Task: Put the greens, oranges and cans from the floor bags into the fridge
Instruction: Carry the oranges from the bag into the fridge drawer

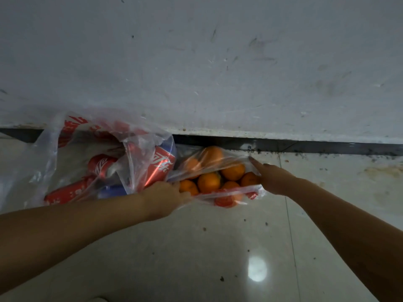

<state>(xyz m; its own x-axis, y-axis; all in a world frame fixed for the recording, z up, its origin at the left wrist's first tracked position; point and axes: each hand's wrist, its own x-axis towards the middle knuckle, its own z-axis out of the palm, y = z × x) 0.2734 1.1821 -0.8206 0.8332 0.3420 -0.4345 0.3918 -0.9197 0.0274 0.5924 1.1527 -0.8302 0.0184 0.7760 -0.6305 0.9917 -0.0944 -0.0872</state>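
Oranges (209,182) sit in a clear bag (220,196) on the floor tiles (196,247), against the wall's dark skirting (305,146). I see my left hand (165,195) pinching the bag's near rim and my right hand (273,178) gripping its far edge, spreading the mouth. Red cans (160,167) lie in the bag beside (50,153), left.

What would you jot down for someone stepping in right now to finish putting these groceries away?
Left hand grips the near left edge of the bag of oranges; right hand holds its right edge, spreading the mouth open.
Oranges all sit inside that bag, on the floor by the wall.
Red cans lie in the second clear bag to the left.
Greens and fridge are out of view.
Done: bag opened. Left: oranges and cans go to the fridge; greens cannot be judged.
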